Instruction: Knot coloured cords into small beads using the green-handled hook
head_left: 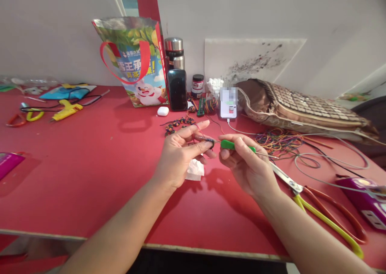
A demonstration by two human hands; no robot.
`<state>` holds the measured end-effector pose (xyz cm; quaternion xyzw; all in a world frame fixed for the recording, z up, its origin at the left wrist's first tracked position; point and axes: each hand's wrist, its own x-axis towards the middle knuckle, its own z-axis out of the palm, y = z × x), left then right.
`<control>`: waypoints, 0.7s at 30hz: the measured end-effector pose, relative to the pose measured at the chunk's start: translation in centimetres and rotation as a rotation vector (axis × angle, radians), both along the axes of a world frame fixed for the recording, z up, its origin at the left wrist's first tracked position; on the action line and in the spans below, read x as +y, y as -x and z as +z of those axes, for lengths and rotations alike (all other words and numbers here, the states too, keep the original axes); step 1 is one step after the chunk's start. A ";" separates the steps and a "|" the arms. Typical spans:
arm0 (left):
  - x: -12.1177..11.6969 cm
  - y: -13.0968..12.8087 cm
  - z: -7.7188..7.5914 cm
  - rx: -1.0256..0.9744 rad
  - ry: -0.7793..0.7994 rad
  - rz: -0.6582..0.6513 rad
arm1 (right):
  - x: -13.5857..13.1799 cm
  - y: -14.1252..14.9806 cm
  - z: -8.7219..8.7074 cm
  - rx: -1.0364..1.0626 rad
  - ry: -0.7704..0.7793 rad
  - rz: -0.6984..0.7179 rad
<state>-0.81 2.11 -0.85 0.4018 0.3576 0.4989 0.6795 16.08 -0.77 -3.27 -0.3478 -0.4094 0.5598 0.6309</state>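
Between the thumb and fingers of my left hand (183, 153) is a small dark piece of crochet work (212, 143), with a red strand running over the raised index finger. My right hand (249, 161) grips a crochet hook (227, 145) by its green handle; the thin metal shaft reaches to the dark piece. Whether the hook's tip is inside a loop is too small to tell. Behind my left hand lies a braided multicoloured cord (173, 127). Under the hands rests a crumpled white tissue (195, 170).
Large scissors (297, 187) lie right of my right forearm, beside a purple power strip (363, 201). Tangled threads (280, 141) and a white cable lie near a brown bag (301, 105). At the back stand a shopping bag (135, 64), a phone (177, 91) and a thermos (174, 48). A yellow glue gun (68, 110) lies left.
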 end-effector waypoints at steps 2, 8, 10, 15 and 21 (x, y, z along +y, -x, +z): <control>0.0 0.0 0.1 0.002 0.004 0.001 | -0.1 -0.3 0.0 -0.047 -0.031 0.026; 0.1 0.0 0.3 -0.033 0.030 0.023 | -0.5 -0.9 -0.5 -0.293 -0.154 -0.043; 0.2 0.0 0.4 -0.058 0.058 0.031 | -0.5 -1.0 -0.7 -0.384 -0.220 -0.142; 0.2 0.0 0.6 -0.110 0.111 0.002 | -0.7 -1.0 -0.7 -0.458 -0.332 -0.191; 0.2 0.2 1.0 -0.112 0.201 -0.024 | -0.9 -0.7 -0.9 -0.443 -0.374 -0.147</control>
